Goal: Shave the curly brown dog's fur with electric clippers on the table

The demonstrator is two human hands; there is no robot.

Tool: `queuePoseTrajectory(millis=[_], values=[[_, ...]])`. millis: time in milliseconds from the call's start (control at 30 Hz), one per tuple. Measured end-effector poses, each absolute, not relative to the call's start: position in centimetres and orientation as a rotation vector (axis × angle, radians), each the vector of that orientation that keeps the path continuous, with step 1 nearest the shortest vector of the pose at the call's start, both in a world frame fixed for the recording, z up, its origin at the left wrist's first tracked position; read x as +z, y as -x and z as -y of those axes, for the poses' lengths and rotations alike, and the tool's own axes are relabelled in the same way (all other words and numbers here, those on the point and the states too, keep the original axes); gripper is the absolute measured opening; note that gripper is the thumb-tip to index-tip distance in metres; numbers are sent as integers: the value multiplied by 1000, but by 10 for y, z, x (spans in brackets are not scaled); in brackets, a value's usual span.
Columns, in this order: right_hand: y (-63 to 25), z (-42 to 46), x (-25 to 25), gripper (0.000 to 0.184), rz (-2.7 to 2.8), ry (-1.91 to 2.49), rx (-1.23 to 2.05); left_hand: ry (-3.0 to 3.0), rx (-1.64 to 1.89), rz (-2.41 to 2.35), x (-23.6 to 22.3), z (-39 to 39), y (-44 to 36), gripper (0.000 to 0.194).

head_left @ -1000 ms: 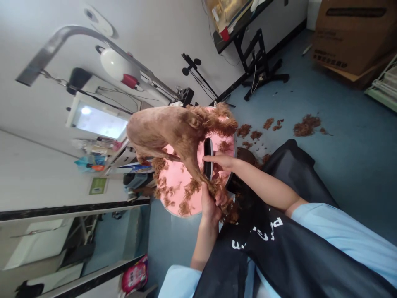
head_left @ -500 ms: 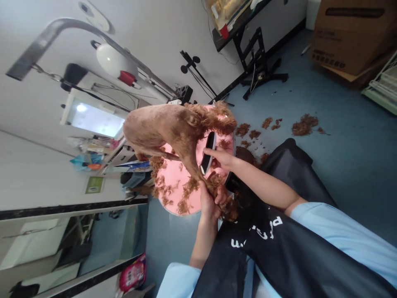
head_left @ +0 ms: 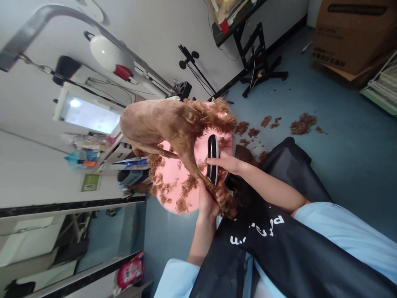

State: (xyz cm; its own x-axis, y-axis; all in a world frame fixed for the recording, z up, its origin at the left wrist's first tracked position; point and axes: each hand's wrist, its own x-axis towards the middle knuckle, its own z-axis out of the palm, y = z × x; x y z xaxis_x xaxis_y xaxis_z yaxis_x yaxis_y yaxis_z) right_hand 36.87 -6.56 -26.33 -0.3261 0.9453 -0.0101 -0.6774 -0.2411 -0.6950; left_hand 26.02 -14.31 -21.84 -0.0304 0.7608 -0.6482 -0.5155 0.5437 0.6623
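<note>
A brown curly-haired dog (head_left: pixel 155 120) stands on a round pink grooming table (head_left: pixel 167 176), its body clipped short and its rear toward me. My left hand (head_left: pixel 208 200) is closed around the lower part of its stretched-out hind leg (head_left: pixel 190 159), just above the shaggy paw (head_left: pixel 228 207). My right hand (head_left: pixel 225 163) grips black-and-white hair clippers (head_left: pixel 212 159), thumb on the black side. The lower end of the clippers is close beside the leg near my left hand; whether it touches the hair I cannot tell. The dog's head is hidden.
Tufts of cut hair (head_left: pixel 182 203) lie on the table, with more clumps (head_left: pixel 303 124) on the blue floor. A metal grooming arm (head_left: pixel 71 14) with a strap arches at upper left. A cardboard box (head_left: pixel 350 37) and a black table stand (head_left: pixel 256 62) are at upper right.
The clippers have turned more upright and moved slightly down toward my left hand. My left hand keeps its hold on the leg. The view has shifted slightly.
</note>
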Motion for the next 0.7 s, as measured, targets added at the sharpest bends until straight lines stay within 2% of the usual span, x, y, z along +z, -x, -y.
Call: queuePoseTrajectory(millis=[167, 367, 500, 700], values=[[-366, 64, -263, 31, 597, 644, 1711, -313, 1064, -1236, -213, 136, -261, 57], [-374, 70, -263, 32, 718, 614, 1638, -471, 1196, -1247, -214, 128, -258, 34], [-378, 64, -258, 34, 514, 718, 1479, -495, 1221, -1249, -216, 128, -261, 31], [-376, 78, -257, 33, 686, 759, 1380, -504, 1208, -1278, -216, 124, -263, 29]])
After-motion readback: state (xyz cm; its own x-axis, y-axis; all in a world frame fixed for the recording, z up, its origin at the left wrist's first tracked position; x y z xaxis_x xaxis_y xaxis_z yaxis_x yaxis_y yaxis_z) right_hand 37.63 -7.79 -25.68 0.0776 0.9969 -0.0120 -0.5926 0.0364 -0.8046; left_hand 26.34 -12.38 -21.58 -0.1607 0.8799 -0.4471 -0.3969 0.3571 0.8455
